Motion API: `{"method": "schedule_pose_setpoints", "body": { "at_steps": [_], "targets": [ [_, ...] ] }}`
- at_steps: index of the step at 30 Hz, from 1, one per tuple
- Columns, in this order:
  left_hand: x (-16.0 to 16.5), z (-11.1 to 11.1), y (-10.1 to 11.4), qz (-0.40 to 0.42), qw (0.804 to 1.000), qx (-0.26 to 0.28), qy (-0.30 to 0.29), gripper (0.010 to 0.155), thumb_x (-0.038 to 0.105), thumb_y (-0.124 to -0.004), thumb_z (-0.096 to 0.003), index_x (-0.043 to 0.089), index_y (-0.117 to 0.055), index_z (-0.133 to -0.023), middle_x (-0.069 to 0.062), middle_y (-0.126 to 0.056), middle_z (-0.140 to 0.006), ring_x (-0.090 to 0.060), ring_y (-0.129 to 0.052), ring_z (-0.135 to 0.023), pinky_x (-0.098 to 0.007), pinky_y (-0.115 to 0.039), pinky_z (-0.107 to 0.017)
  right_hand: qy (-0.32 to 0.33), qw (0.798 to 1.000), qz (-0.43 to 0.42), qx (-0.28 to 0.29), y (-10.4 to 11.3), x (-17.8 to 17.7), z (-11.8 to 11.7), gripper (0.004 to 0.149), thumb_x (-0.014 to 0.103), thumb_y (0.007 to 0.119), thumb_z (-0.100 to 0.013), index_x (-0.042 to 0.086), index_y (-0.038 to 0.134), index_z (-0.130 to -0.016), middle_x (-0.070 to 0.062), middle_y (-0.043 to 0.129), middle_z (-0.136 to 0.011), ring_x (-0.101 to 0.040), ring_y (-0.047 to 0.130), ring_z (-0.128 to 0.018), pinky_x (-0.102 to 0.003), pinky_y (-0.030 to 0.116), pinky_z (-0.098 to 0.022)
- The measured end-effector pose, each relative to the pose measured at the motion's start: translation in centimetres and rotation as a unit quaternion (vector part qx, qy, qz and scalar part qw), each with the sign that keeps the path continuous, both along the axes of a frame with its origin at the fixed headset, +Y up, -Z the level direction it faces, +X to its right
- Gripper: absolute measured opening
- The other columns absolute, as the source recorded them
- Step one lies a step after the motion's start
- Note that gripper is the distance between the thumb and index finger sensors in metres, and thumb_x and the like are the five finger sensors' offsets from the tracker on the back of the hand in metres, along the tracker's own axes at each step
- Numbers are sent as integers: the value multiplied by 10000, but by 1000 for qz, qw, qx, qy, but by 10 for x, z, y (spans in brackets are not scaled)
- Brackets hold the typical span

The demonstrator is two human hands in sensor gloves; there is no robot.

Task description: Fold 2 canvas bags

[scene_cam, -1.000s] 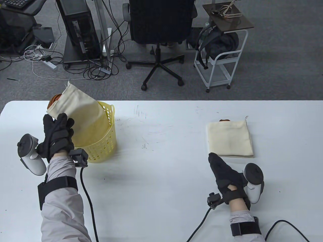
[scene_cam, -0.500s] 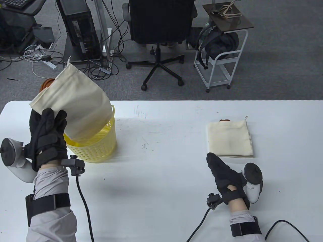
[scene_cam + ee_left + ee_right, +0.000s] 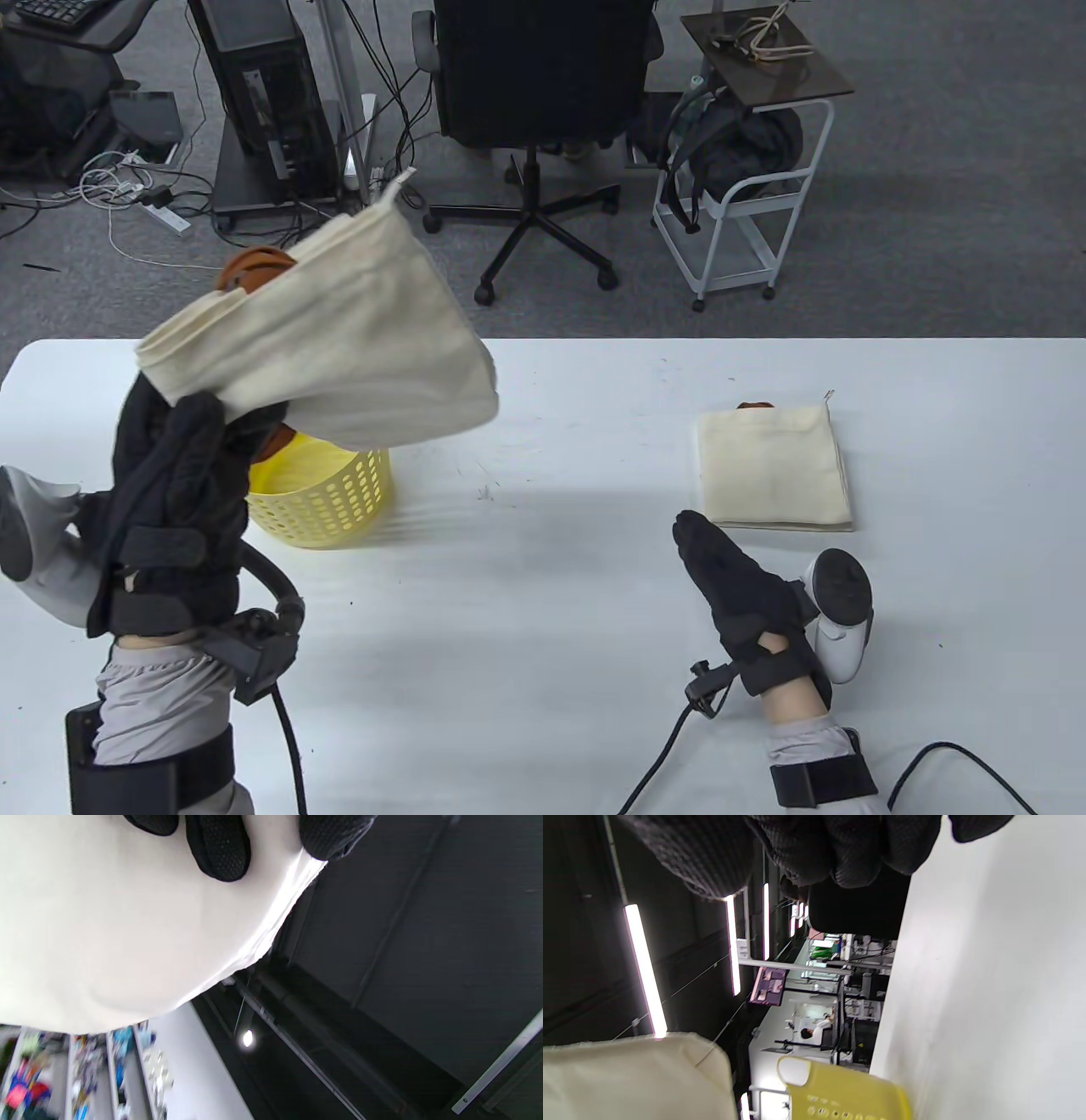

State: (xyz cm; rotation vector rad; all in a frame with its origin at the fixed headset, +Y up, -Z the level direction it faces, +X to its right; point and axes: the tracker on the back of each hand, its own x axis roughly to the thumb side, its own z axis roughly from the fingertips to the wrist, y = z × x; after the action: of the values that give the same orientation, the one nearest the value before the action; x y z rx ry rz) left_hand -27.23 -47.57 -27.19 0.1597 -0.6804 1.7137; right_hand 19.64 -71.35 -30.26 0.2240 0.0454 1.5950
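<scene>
One canvas bag [image 3: 339, 340] has come fully up out of the yellow basket [image 3: 327, 501] since a second ago, pinched at its edge by the left hand [image 3: 182, 484], whose grip wraps the cloth. Right hand [image 3: 738, 586] rests with relaxed fingers just below the folded bag [image 3: 772, 467] on the tabletop [image 3: 543, 594]. Folding of the second bag comes next.
</scene>
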Motion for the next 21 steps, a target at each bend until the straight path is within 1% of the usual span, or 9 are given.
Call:
{"method": "schedule_pose_setpoints", "body": {
  "at_steps": [5,7,8,9,11,15,17,18,21],
  "targets": [
    [43,-22,-42,-5,988,-85,-127,585,387,-680,-740,211,-404,-1225,7,-576,-1045,-288,-730,-935,-647,-451,-816,52,995,-17,77,21,-9,5,655,413,777,-500,91,614,-1046,-221,616,-1049,-498,583,-926,-692,475,-637],
    [65,-30,-69,4,976,-136,-169,583,382,-687,-736,201,-420,-1221,-1,-588,-1038,-294,-742,-922,-653,-460,-806,109,986,-28,122,35,-14,9,638,401,816,-489,124,654,-1040,-200,655,-1046,-488,633,-914,-691,500,-635],
    [69,-32,-75,6,973,-147,-178,585,381,-688,-735,195,-422,-1221,-5,-592,-1036,-295,-747,-918,-654,-464,-803,126,983,-28,128,38,-16,10,634,401,835,-483,146,666,-1038,-184,675,-1045,-483,649,-912,-690,509,-636],
    [77,-36,-87,9,967,-167,-190,585,381,-689,-733,192,-426,-1220,-7,-596,-1034,-297,-751,-913,-656,-469,-800,151,978,-28,138,43,-19,12,637,405,849,-477,157,672,-1037,-172,692,-1042,-476,669,-908,-687,521,-636],
    [90,-45,-113,22,955,-206,-211,586,380,-688,-731,183,-430,-1218,-14,-603,-1031,-296,-760,-905,-656,-476,-796,168,974,-23,147,50,-25,15,615,381,859,-475,160,694,-1026,-158,741,-1016,-458,729,-875,-668,560,-626],
    [102,-56,-153,63,938,-272,-204,601,383,-668,-735,157,-393,-1219,-21,-585,-1039,-294,-754,-902,-654,-470,-796,169,977,19,131,49,-30,16,581,284,839,-489,147,670,-1028,-179,811,-948,-407,865,-745,-608,661,-573],
    [107,-58,-170,69,935,-290,-191,618,396,-641,-740,156,-341,-1224,-15,-555,-1056,-284,-740,-918,-650,-468,-799,145,981,33,122,44,-29,14,580,240,830,-485,149,652,-1030,-171,866,-893,-368,925,-664,-575,712,-532],
    [109,-59,-175,72,934,-296,-190,635,403,-618,-742,159,-291,-1228,-17,-526,-1074,-283,-722,-936,-650,-460,-802,138,983,33,116,42,-29,14,581,218,822,-483,158,645,-1032,-164,886,-871,-352,942,-632,-562,730,-516],
    [118,-59,-191,90,930,-307,-183,750,428,-572,-748,180,-34,-1209,-80,-331,-1175,-332,-622,-1010,-664,-390,-813,146,984,13,99,36,-29,11,597,200,797,-485,192,599,-1049,-157,908,-839,-317,967,-576,-536,756,-491]
  ]
}}
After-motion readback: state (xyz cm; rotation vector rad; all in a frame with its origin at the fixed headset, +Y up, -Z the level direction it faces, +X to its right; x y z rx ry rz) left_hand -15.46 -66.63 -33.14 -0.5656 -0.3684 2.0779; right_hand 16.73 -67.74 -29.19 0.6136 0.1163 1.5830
